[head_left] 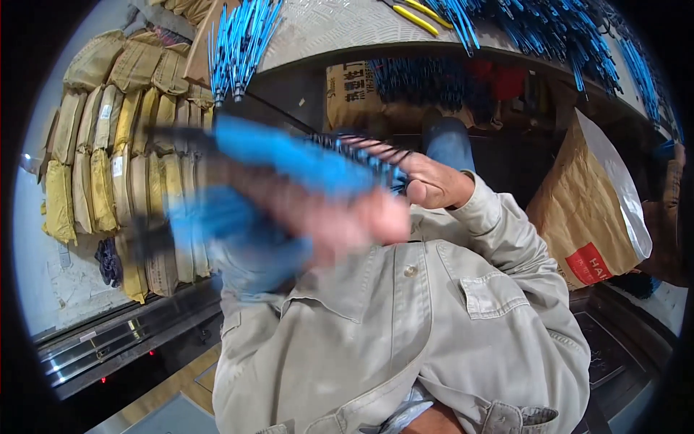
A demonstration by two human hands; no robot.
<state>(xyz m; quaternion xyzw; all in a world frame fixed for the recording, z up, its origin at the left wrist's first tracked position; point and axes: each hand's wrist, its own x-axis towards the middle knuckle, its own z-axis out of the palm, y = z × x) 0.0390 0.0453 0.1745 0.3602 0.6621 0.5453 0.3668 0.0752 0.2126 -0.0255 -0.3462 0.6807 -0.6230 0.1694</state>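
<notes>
A bundle of thin blue cables with black ends (289, 155) lies across my front, its left part smeared by motion. My right hand (437, 181) is closed round the bundle's right end, where dark tips show over the fingers. My left hand (340, 220) is blurred against the middle of the bundle, with more blue streaks on its far left side. It looks closed on the cables and moves with them; single fingers cannot be made out.
Ahead, a worktable (325, 32) carries yellow-handled pliers (416, 16) and piles of blue cables (557, 40). Another cable bunch (242, 43) hangs at its left corner. Stacked yellow packages (108, 159) stand left; a large brown paper bag (578, 195) stands right. Under the table is a cardboard box (347, 98).
</notes>
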